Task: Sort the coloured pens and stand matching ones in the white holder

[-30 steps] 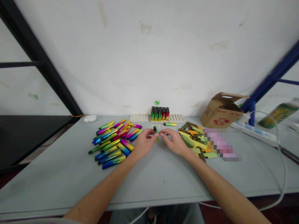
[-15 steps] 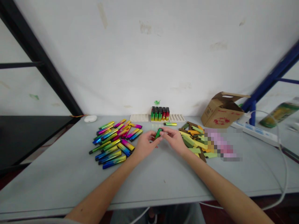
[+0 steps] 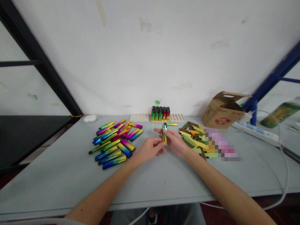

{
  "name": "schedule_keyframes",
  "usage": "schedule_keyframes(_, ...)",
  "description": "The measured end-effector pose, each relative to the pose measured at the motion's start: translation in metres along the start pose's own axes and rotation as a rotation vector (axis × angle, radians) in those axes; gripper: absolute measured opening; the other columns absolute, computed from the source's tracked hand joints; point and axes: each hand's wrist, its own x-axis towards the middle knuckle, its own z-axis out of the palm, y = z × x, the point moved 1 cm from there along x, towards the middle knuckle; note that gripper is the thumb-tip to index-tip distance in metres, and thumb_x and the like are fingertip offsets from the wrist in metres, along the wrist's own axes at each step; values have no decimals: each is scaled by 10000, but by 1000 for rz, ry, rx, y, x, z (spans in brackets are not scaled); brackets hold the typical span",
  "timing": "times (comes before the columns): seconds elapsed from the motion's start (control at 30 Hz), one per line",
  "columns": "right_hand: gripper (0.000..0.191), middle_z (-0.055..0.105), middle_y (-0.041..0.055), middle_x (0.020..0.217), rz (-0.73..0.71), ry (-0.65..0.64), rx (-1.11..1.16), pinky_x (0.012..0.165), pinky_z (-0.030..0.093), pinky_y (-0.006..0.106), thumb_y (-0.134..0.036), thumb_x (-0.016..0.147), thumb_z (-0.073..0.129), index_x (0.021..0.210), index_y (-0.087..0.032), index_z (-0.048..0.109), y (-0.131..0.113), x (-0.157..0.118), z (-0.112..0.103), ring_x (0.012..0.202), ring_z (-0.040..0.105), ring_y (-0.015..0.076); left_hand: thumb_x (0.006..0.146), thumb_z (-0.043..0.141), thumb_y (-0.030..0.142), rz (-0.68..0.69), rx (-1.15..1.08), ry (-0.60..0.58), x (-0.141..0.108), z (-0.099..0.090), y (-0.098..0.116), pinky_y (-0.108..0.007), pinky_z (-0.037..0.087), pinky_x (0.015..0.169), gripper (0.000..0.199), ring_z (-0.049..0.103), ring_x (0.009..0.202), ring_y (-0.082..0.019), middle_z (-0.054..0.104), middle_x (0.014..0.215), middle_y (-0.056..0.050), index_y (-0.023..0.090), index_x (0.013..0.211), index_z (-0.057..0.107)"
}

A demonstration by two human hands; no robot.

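A shiny green-and-yellow lighter [image 3: 165, 135] stands nearly upright between my hands, over the middle of the table. My left hand [image 3: 151, 149] pinches its lower end with thumb and curled fingers. My right hand [image 3: 175, 142] grips it from the right, some of its fingers passing behind it. Left of my hands lies a loose pile of metallic rainbow-coloured lighters [image 3: 112, 142]. Beyond my hands, several black-topped lighters [image 3: 160, 114] stand upright in a block, and one green-yellow lighter [image 3: 171, 124] lies flat in front of them.
White perforated trays, one left [image 3: 139, 117] and one right [image 3: 177, 118], lie by the wall. To the right are a pile of green, yellow and brown flat pieces [image 3: 195, 139], an open cardboard box [image 3: 222, 111] and a power strip [image 3: 257, 132]. A white case [image 3: 90, 118] sits back left.
The lighter has turned from slanted to nearly upright and shows more of its length. My left hand has shifted slightly lower and toward me; my right fingers now reach behind the lighter.
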Motion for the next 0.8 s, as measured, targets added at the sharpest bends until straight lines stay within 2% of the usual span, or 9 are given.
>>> schedule_keyframes(0.13, 223, 725, 60, 954, -22, 54, 176, 893, 482, 349, -415, 825, 630, 906, -209, 658, -8, 2, -3, 939, 658, 195, 803, 554, 532, -33, -53, 67, 3, 1, -3, -219, 444, 484, 382, 594, 525, -116, 660, 664, -28, 154, 773, 600)
schedule_keyframes(0.23, 234, 717, 41, 918, 42, 45, 239, 835, 505, 340, -414, 880, 538, 977, -222, 631, -17, 1, -10, 839, 670, 176, 794, 554, 571, -46, -102, 91, 4, 1, -5, -215, 433, 470, 423, 600, 508, -117, 651, 644, -26, 151, 764, 588)
schedule_keyframes(0.43, 461, 694, 88, 931, 131, 21, 282, 684, 522, 325, -539, 919, 351, 1035, -178, 613, -24, 0, -19, 778, 648, 188, 766, 592, 586, -39, -112, 72, 2, 1, -3, -213, 442, 473, 441, 590, 485, -109, 631, 596, -15, 151, 696, 581)
schedule_keyframes(0.8, 328, 707, 50, 874, 84, 70, 289, 796, 501, 359, -404, 918, 404, 991, -202, 652, -19, 4, -19, 728, 635, 171, 806, 561, 506, -5, -33, 71, 3, -2, -5, -210, 426, 465, 370, 579, 497, -108, 628, 613, -16, 147, 732, 608)
